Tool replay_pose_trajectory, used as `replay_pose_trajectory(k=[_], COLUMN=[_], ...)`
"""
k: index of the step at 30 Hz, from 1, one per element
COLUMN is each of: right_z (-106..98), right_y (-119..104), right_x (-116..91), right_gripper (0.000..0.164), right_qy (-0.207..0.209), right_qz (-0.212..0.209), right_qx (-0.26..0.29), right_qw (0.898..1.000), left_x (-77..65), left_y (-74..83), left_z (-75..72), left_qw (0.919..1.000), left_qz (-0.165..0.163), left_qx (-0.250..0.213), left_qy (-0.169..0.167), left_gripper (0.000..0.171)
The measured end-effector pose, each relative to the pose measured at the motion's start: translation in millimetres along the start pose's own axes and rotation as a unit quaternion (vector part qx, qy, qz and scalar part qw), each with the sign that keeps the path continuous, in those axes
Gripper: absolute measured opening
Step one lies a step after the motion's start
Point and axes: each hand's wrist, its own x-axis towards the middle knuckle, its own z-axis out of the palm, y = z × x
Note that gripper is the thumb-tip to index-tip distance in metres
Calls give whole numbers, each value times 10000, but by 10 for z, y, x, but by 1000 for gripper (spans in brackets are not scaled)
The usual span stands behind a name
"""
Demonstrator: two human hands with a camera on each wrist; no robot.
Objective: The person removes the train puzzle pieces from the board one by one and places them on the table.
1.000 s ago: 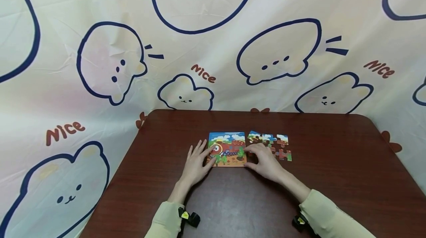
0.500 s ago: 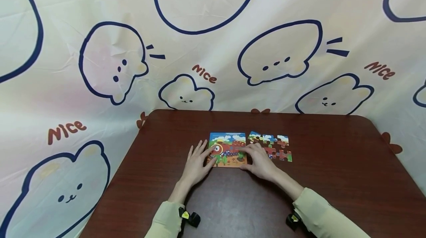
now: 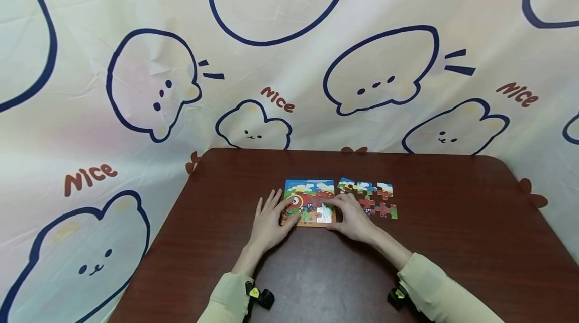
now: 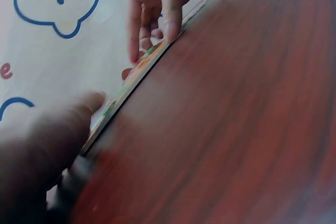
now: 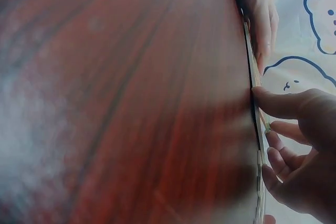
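A jigsaw board [image 3: 312, 186] with a colourful cartoon scene lies flat on the table. My left hand [image 3: 268, 220] rests at its left side, with thumb and index finger lying on the picture. At the lower right corner of the board, my right hand [image 3: 353, 220] pinches a puzzle piece [image 3: 323, 215] between thumb and index finger. That piece shines nearly white, as if catching light, and its print is hard to see. In the right wrist view, a small green edge of the piece [image 5: 268, 127] shows at the index fingertip. Both wrist views see the board edge-on.
Loose puzzle pieces [image 3: 387, 210] lie on the brown table [image 3: 452, 242] right of the board, some joined, partly behind my right hand. A cartoon-printed cloth [image 3: 307, 72] hangs behind the table.
My right hand has moved left from the board's right edge onto its lower right corner. The piece there has turned from coloured to shiny white. My left thumb has shifted slightly rightward.
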Motion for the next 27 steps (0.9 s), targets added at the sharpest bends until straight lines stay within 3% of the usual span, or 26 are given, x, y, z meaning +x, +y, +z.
replay_pose_trajectory(k=[6, 14, 17, 27], right_z=[5, 2, 2, 6], right_y=[-1, 5, 9, 23], right_x=[2, 4, 19, 53], right_gripper=[62, 55, 54, 58], right_qy=[-2, 5, -2, -68], right_qz=[96, -33, -55, 426], right_qx=[185, 899, 1256, 2406], right_qw=[9998, 9959, 9921, 9697], left_x=[14, 16, 16, 11], left_y=[36, 24, 19, 16], left_z=[35, 38, 41, 42], left_qw=[9998, 9995, 9996, 9997], left_qz=[-134, -191, -197, -144], left_qx=[-74, -166, -145, -100], left_qy=[140, 174, 165, 172], left_gripper=[63, 63, 64, 65])
